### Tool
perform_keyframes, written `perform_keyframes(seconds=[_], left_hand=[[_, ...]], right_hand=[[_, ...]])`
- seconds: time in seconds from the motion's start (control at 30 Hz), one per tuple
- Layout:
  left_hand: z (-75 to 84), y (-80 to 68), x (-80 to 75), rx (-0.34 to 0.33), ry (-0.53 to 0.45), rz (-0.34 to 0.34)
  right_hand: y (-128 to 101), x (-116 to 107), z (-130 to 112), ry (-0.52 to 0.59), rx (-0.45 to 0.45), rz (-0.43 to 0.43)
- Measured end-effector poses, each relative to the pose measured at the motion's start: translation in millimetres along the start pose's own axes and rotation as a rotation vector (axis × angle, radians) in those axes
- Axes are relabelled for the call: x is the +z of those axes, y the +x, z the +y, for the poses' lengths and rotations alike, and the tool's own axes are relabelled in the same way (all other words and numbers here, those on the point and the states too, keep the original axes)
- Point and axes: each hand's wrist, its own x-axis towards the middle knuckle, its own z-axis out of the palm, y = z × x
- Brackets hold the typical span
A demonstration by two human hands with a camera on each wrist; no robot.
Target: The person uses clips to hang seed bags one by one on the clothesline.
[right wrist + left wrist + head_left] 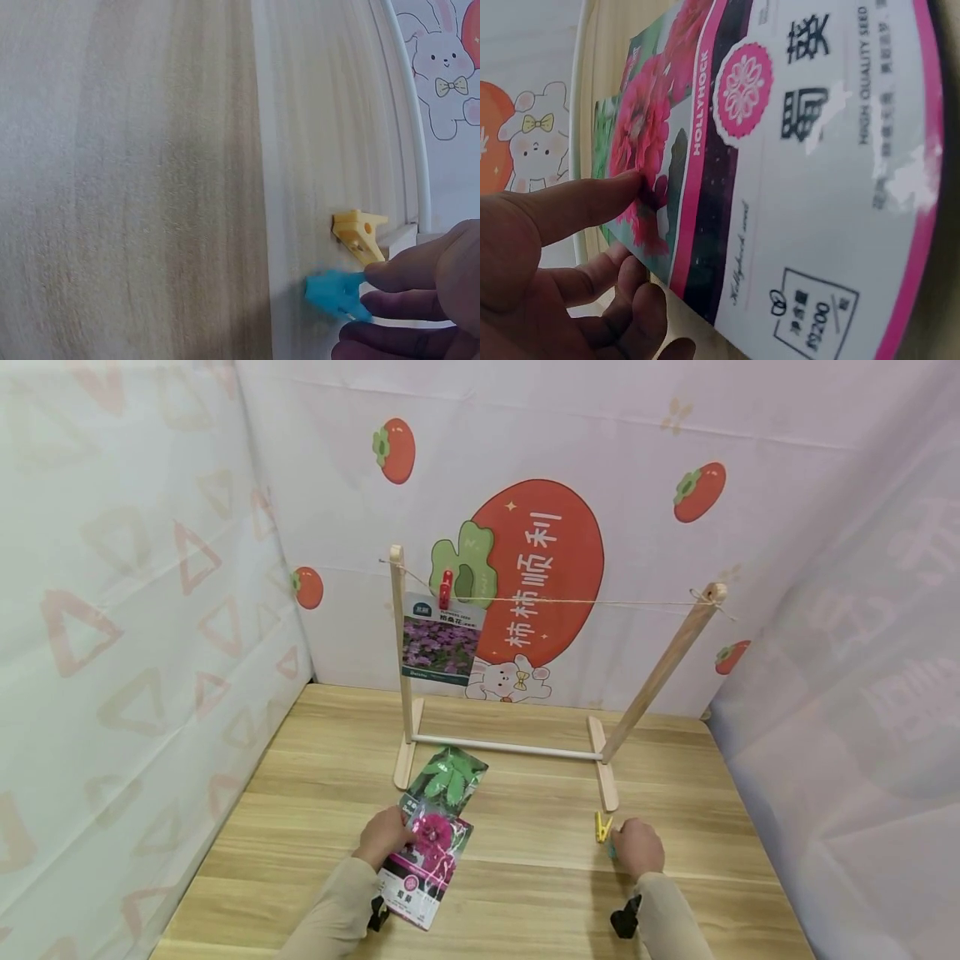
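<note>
My left hand pinches the left edge of a hollyhock seed packet, thumb on its printed front and fingers curled at the edge. This packet, with pink flowers, overlaps a second seed packet showing green leaves. At the right, my right hand pinches a teal clothespin between thumb and fingers, close over the tabletop. Right beside it lies a yellow clothespin. A third seed packet, with purple flowers, hangs from a string by a red clothespin.
The string is tied between two wooden posts of a stand, joined low down by a pale rod. Its feet rest on the wood-grain table. Printed cloth walls enclose the back and sides.
</note>
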Motion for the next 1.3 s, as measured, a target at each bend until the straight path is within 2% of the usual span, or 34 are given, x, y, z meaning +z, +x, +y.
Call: perform_keyframes(seconds=[0.17,0.3,0.5,0.67,0.8,0.87,1.0,1.23,1.3], left_hand=[[-3.2,1.3,-0.3,-0.022,-0.120,-0.013],[-6.0,1.3,-0.6,-0.038,-0.258,-0.045],[-13.2,4.0,1.8,-0.035,-0.515,-0.156],[-17.4,3.2,3.2,0.007,-0.654,-0.244],[-17.1,1.4,1.2,0.055,-0.653,-0.258],[-16.8,1.4,-0.4,0.072,-0.619,-0.247],[-15.4,1.7,-3.7,0.048,-0.635,-0.267],[-14.5,1.7,-5.8,0.084,-0.489,-0.198],[-14.4,2.3,-5.6,0.078,-0.486,-0.191]], right_hand=[[3.3,-2.1,3.1,-0.022,0.003,-0.004],[3.7,-1.6,5.3,-0.009,0.011,0.008],[2.0,-2.7,3.8,0.013,0.033,0.013],[-0.4,-5.5,3.6,-0.013,0.053,-0.007],[-0.1,-4.9,6.6,-0.009,0.044,0.001],[0.7,-4.7,7.3,-0.012,0.041,0.019],[2.9,-3.3,8.3,-0.017,0.039,0.042],[3.9,-0.3,7.5,-0.013,0.041,0.030],[4.3,-0.1,7.2,-0.019,0.044,0.027]])
